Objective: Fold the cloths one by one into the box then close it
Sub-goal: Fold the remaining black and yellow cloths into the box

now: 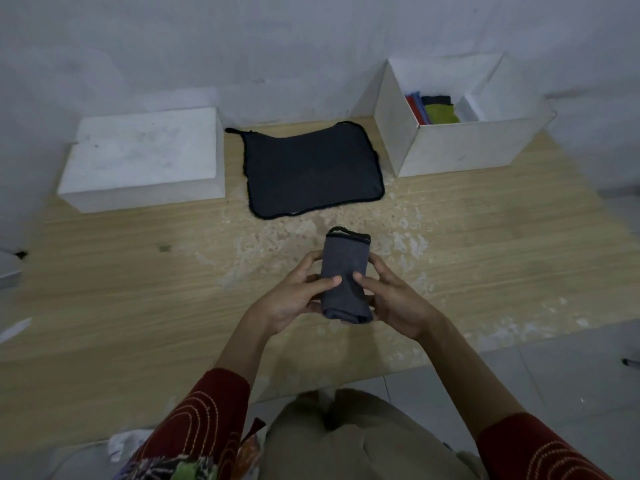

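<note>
A dark grey cloth (346, 268), folded into a narrow bundle, is held just above the wooden table between both hands. My left hand (294, 296) grips its left side with the thumb on top. My right hand (394, 299) grips its right side the same way. A second dark cloth (311, 168) with a black hem lies flat at the back of the table. The open white box (457, 147) stands at the back right, holding folded red, blue, black and green cloths (434, 110).
The white lid (145, 161) lies upside at the back left, against the wall. The worn wooden table (138, 289) ends near my knees; tiled floor lies to the right. A grey wall runs behind everything.
</note>
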